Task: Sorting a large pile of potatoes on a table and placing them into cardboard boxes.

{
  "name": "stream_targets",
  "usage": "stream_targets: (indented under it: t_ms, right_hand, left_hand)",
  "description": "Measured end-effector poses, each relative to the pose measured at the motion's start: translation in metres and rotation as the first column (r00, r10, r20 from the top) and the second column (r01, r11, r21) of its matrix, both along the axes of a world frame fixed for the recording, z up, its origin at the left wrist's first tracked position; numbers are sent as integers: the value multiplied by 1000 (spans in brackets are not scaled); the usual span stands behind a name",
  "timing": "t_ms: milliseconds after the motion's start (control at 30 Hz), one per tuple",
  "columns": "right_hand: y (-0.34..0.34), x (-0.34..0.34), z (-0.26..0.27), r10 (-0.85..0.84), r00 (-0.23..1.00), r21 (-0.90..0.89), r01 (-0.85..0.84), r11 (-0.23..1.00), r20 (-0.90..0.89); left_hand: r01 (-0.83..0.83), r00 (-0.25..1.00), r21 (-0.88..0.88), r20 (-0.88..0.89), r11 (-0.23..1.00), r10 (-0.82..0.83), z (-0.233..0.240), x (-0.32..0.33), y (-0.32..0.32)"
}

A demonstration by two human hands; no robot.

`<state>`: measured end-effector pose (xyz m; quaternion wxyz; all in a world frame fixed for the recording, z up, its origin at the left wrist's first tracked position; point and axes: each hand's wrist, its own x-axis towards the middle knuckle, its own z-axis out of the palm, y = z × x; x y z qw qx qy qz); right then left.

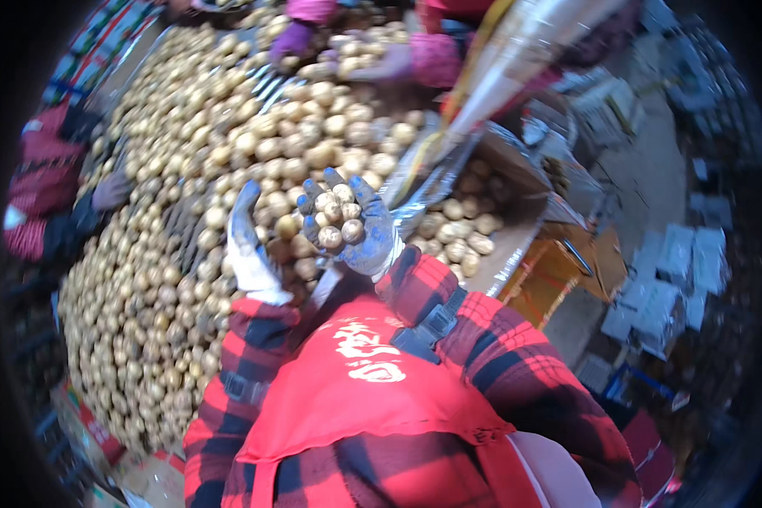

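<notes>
My right hand (371,244), in a white glove with blue-grey coating, is turned palm up. Several small, round, pale-brown potato-like pieces (331,238) rest in its palm, with the fingers curled loosely behind them. To the left, my left hand (249,244) wears a matching glove. It is seen edge-on, fingers pointing away from me, with nothing visible in it. Beyond and beneath both hands spreads a large heap of the same round produce (159,298). Larger pieces lie just past my fingertips.
At right, a cardboard box (514,254) lined with clear plastic (413,184) holds more produce (457,238). An orange-brown carton (546,270) stands beside it. A co-worker's gloved hand (111,190) is at the heap's left; others' purple-gloved hands (292,41) work at the far side. White packets (660,298) lie farther right.
</notes>
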<state>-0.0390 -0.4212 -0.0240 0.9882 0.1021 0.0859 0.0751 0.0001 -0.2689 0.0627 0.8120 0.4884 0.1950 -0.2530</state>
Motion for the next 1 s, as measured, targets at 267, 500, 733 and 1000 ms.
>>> stream_targets:
  t_ms: [267,500,733,1000]
  right_hand:
    - [-180,-108,44,-532,838,-529,510,679,125]
    - [-379,-164,-15,-904,395,-894,328,304,-162]
    - [-217,-109,-27,-754,647,-901,-251,-354,116]
    - [-27,-31,-8,121,947,-311,216,-926,298]
  left_hand:
    - [-54,236,821,564,569,-791,-92,-45,36]
    - [-218,77,890,425,401,-902,-112,-45,45]
    - [-214,88,863,484,458,-871,-107,-49,50]
    - [-122,143,798,602,590,-786,-98,-43,83]
